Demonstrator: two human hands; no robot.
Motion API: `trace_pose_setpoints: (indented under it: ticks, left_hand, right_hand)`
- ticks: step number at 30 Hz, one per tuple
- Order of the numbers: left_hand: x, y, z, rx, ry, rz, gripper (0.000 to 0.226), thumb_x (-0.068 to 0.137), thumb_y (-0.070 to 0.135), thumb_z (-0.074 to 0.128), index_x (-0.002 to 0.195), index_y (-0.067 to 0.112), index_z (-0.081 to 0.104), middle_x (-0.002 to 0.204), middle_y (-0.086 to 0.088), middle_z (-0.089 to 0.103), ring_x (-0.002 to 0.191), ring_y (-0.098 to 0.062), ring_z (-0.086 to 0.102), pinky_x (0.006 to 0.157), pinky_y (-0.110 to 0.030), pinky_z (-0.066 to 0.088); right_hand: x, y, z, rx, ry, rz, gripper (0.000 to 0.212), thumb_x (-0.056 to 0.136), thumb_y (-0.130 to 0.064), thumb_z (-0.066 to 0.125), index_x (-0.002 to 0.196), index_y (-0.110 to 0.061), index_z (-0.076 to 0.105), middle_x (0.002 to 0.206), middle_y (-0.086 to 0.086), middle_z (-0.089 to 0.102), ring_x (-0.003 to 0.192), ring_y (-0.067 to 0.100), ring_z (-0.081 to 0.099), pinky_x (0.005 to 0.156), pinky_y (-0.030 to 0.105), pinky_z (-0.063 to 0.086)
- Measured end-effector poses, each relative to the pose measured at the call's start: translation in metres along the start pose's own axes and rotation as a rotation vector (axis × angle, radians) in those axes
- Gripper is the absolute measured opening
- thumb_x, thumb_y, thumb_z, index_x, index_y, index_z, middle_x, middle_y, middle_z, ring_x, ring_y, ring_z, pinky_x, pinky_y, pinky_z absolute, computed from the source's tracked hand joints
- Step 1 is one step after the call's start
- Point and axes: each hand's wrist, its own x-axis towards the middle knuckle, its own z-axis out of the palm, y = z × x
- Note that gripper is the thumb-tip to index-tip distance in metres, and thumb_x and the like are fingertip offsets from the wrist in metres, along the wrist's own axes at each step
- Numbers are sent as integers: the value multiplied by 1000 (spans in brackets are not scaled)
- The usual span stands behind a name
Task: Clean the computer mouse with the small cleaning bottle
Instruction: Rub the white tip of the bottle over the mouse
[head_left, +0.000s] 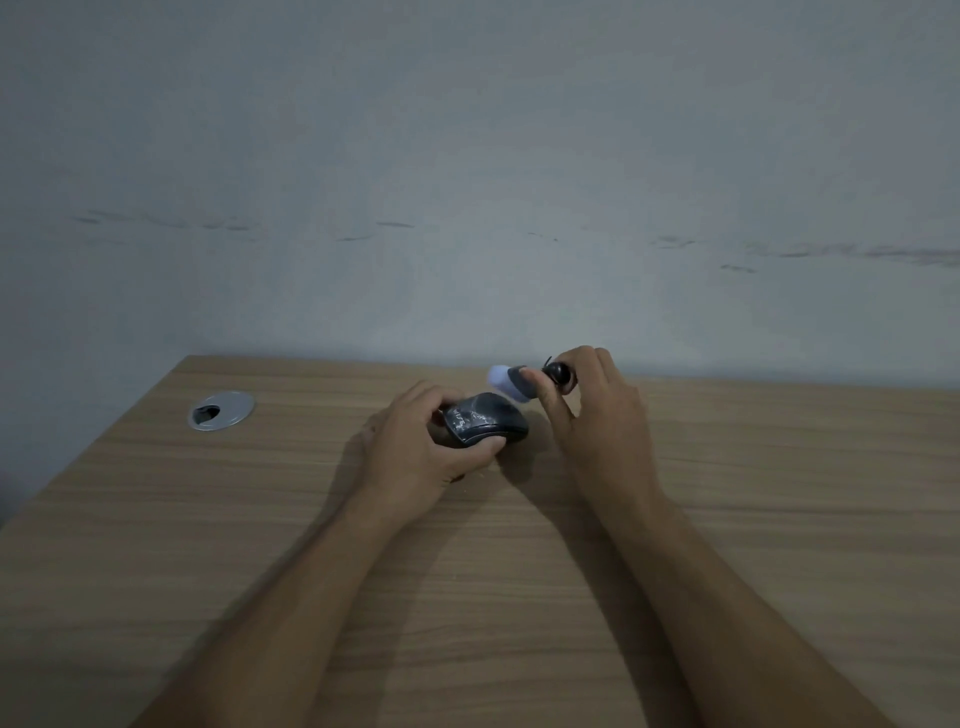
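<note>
The computer mouse (485, 419) is held in the grip of the left hand (423, 441), raised a little off the wooden tabletop (519, 571), with the fingers wrapped over its far side and the thumb pressed against its near edge. The mouse is dark and glossy, and pale smears are seen on its top surface.

The small cleaning bottle (535, 382) is grasped in the grip of the right hand (597, 415), just right of and slightly above the mouse. The bottle is tilted almost sideways, so that its pale rounded end (500, 375) is pointed left, toward the mouse, while a black rounded part (562, 373) is enclosed between thumb and fingers. The pale end is held near the far right edge of the mouse; whether it is touching cannot be told.

Well to the left of the left grip, a round silver cable grommet (222, 410) is set into the tabletop. Behind both grips, a scuffed grey wall (467, 182) is seen.
</note>
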Motion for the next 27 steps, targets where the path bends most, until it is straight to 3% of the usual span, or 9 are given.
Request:
trace_pose_setpoints:
  ticks: [2, 4, 6, 9, 14, 18, 21, 27]
  left_hand:
    - [1, 0, 2, -16, -6, -29, 45, 70, 52, 93, 103, 29, 75, 103, 12, 69, 100, -7, 65, 91, -39, 55]
    - [2, 0, 4, -53, 16, -62, 48, 65, 58, 89, 101, 29, 74, 103, 12, 69, 99, -10, 67, 89, -47, 58]
    - [3, -1, 5, -60, 31, -82, 50, 63, 60, 87, 100, 30, 74, 102, 13, 68, 96, -11, 68, 87, -50, 59]
    - [3, -1, 6, -39, 23, -78, 48, 65, 54, 90, 100, 27, 73, 100, 11, 66, 93, -13, 65, 85, -48, 57]
    - [2, 0, 5, -6, 45, -96, 53, 59, 70, 79, 94, 31, 71, 97, 14, 65, 91, -9, 65, 91, -56, 56]
    - [1, 0, 5, -50, 56, -98, 49, 60, 66, 83, 92, 31, 71, 96, 15, 65, 90, -9, 66, 87, -55, 59]
    - [1, 2, 4, -41, 40, -101, 54, 58, 70, 78, 96, 32, 71, 99, 16, 65, 95, -8, 64, 93, -56, 55]
    - [2, 1, 3, 11, 16, -90, 60, 55, 71, 73, 100, 31, 69, 102, 14, 62, 96, -13, 62, 92, -57, 55]
  right_hand:
    - [-1, -5, -2, 101, 63, -4, 27, 101, -49, 69, 100, -23, 63, 95, -15, 59, 78, 0, 57, 78, 47, 54]
    - [-3, -13, -4, 150, 114, -36, 27, 102, -48, 68, 98, -22, 62, 92, -16, 57, 77, -9, 54, 73, 34, 46]
    - [-5, -19, -3, 159, 134, -65, 26, 103, -45, 67, 94, -22, 59, 86, -17, 53, 71, -11, 50, 71, 30, 40]
    - [-8, -21, 5, 147, 107, -73, 30, 103, -45, 67, 90, -22, 54, 79, -14, 50, 64, 1, 46, 67, 37, 44]
    - [-4, -6, 9, 24, 45, -15, 35, 100, -48, 67, 86, -27, 43, 77, -14, 43, 64, 14, 44, 69, 51, 50]
    - [-3, -2, 1, 69, 89, 39, 36, 104, -49, 63, 86, -23, 48, 75, -14, 47, 64, 12, 46, 67, 45, 48]
    - [-4, -18, -4, 157, 156, -20, 34, 108, -43, 60, 88, -17, 52, 77, -10, 52, 65, 10, 50, 64, 41, 47]
    - [-9, -29, 9, 19, 90, -134, 33, 103, -45, 64, 88, -28, 40, 80, -14, 41, 62, 11, 40, 61, 46, 47]
